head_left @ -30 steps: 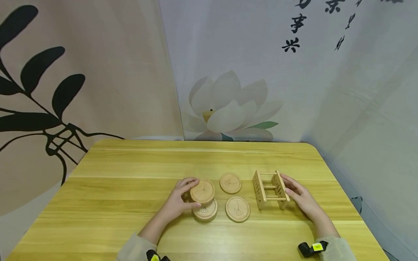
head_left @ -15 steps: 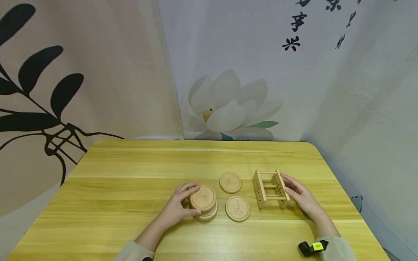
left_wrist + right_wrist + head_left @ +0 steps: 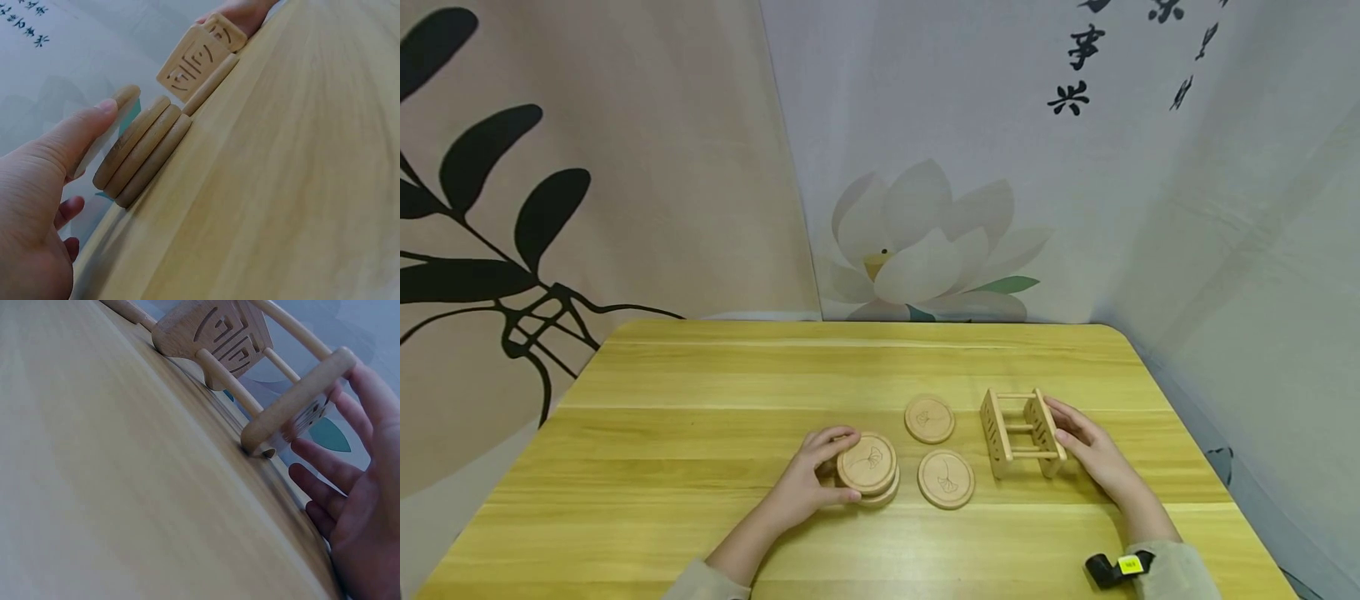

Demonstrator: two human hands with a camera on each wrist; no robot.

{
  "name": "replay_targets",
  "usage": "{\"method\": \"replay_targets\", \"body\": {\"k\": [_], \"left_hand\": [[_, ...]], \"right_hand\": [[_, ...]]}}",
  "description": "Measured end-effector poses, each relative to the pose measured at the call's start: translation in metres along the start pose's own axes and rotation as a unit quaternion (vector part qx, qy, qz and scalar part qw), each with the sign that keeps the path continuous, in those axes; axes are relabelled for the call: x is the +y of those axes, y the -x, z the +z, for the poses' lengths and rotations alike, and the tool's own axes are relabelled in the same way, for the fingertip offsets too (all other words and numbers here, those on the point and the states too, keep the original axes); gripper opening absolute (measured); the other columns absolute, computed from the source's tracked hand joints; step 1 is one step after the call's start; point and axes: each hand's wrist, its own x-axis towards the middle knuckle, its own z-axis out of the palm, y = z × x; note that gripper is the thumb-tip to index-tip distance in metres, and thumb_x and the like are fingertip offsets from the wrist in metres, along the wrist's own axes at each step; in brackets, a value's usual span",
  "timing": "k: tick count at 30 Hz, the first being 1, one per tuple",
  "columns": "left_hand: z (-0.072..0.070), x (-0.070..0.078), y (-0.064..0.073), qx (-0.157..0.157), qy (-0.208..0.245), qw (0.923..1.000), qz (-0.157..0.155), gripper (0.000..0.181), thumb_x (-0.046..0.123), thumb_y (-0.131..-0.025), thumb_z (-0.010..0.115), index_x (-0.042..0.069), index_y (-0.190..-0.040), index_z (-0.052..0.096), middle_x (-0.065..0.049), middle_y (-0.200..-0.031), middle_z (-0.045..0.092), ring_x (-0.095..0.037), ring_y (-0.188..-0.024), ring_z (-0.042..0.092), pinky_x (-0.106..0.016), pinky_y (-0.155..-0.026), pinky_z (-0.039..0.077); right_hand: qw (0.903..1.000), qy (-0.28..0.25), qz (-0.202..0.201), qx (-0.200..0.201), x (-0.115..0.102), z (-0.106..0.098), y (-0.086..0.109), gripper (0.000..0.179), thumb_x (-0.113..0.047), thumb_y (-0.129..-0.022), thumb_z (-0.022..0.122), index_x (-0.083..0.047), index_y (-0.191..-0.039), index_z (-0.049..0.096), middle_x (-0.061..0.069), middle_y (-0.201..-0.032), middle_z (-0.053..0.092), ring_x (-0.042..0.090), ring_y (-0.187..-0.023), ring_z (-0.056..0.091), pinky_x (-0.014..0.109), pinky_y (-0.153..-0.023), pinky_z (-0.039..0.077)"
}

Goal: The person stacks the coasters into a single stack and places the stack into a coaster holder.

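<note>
Left hand (image 3: 801, 483) pinches disc (image 3: 867, 463); right hand (image 3: 1097, 458), fingers (image 3: 328, 464) loose, touches rack (image 3: 1019, 429).

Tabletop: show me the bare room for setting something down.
Crowded between left hand and right hand: held coaster, coaster stack, far coaster, near coaster, rack.

Bare tabletop: the broad stretch left of the left hand, the strip behind coasters and rack, the front between the forearms, and a narrower patch right of the right hand.

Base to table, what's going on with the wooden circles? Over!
Left hand pinching one disc, just above stack. Right hand touching rack. Nothing visible between disc and stack.
</note>
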Motion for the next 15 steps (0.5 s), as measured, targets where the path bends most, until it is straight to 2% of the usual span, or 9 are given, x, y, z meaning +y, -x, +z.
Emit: {"method": "replay_targets", "body": {"k": [4,15], "left_hand": [[0.0022,-0.0101,0.0001,-0.002,-0.005,1.0000,0.004,0.078,0.038,-0.059,0.079,0.021,-0.129,0.050,0.000,-0.134,0.040,-0.016,-0.120,0.028,-0.052,-0.098,0.021],[0.0026,-0.0107,0.0007,-0.018,-0.007,0.9997,0.014,0.077,0.039,-0.061,0.079,0.020,-0.129,0.049,-0.001,-0.134,0.041,-0.017,-0.119,0.029,-0.051,-0.097,0.023]], "right_hand": [[1.0000,-0.001,0.000,-0.002,0.0003,-0.0007,0.0002,0.047,-0.009,-0.095,0.044,-0.012,-0.140,0.032,0.021,-0.129,0.043,0.005,-0.107,0.047,0.019,-0.084,0.039],[1.0000,-0.004,0.001,-0.004,-0.0019,-0.0001,0.0003,0.046,-0.009,-0.095,0.044,-0.012,-0.140,0.032,0.021,-0.130,0.042,0.004,-0.108,0.047,0.019,-0.084,0.039]]}}
